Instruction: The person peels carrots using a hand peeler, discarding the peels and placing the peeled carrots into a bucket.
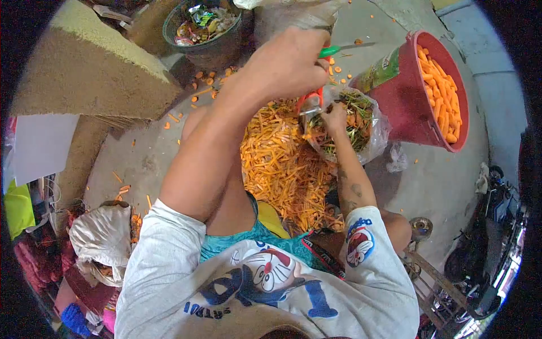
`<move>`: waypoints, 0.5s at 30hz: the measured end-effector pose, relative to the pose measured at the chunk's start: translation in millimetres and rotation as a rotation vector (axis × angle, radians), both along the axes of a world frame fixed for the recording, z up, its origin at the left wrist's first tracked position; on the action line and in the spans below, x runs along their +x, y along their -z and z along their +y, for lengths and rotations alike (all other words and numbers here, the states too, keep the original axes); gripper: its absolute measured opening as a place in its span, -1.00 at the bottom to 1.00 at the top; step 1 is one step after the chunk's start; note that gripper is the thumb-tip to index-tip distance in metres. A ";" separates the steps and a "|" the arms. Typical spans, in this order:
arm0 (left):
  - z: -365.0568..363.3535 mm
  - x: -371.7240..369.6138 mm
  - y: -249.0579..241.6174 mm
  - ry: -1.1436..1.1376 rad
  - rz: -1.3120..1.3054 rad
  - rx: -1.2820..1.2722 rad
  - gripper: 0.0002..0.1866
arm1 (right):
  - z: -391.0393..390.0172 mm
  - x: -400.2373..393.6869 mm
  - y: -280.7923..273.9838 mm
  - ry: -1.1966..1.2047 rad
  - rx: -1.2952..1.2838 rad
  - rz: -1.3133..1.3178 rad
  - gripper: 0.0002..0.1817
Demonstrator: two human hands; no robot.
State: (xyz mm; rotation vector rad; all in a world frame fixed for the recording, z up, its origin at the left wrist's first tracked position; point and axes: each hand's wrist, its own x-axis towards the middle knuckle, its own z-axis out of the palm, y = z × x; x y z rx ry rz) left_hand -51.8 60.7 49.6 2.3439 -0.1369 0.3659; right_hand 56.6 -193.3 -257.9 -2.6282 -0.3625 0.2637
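Note:
My left hand (288, 65) is closed around a green-handled knife (330, 52), its blade pointing right. A red tool with a metal head, seemingly a peeler (310, 104), sticks out below the same hand. Lower right, my right hand (336, 120) reaches into a clear plastic bag (379, 133) of green and orange carrot trimmings (357, 110). Its fingers are curled among them, and what they grip is partly hidden. Between my legs lies a large heap of carrot peelings (282, 164), touching the bag's left side.
A tilted red bucket (389, 96) of peeled carrots (440, 96) stands right of the bag. At the back is a dark bin (206, 53) of rubbish, beside a pale sack (288, 20). Carrot ends (212, 74) litter the floor. A wall block (96, 68) bounds the left.

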 end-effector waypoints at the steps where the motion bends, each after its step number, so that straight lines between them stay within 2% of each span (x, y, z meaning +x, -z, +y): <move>1: 0.0 0.7 -0.4 0.000 -0.004 -0.005 -0.75 | -1.8 -6.9 -8.7 0.035 0.042 0.033 -0.65; 2: 0.3 2.0 -1.6 0.006 0.001 -0.001 -0.74 | -9.8 -7.3 3.7 0.036 0.038 0.028 -0.65; 3: 0.9 3.0 -3.4 0.012 0.006 0.007 -0.74 | -27.0 -3.5 42.3 0.197 0.360 0.184 -0.59; 6: -3.1 2.9 -7.3 0.007 0.025 0.044 -0.73 | -28.7 -43.4 -23.9 0.461 0.839 0.533 -0.64; 8: -8.9 2.3 -4.4 0.019 -0.002 0.027 -0.72 | -39.3 -64.5 -54.3 0.628 1.362 0.742 -0.64; 9: -12.5 2.6 -3.5 0.024 -0.026 0.012 -0.71 | -38.9 -73.3 -77.1 0.633 1.363 0.729 -0.64; 11: -20.1 2.2 -4.8 0.049 -0.049 -0.011 -0.70 | -37.1 -89.7 -117.0 0.439 1.635 0.876 -0.57; 12: -24.5 1.8 -5.5 0.067 -0.066 -0.030 -0.68 | -44.0 -86.4 -123.3 0.444 1.640 0.863 -0.57; 14: -34.7 3.6 -3.1 0.080 -0.116 -0.096 -0.68 | -58.3 -70.7 -137.5 0.121 1.666 0.884 -0.51; 15: -40.1 5.3 -1.0 0.082 -0.160 -0.160 -0.67 | -42.9 -77.1 -176.7 0.386 1.607 0.686 -0.49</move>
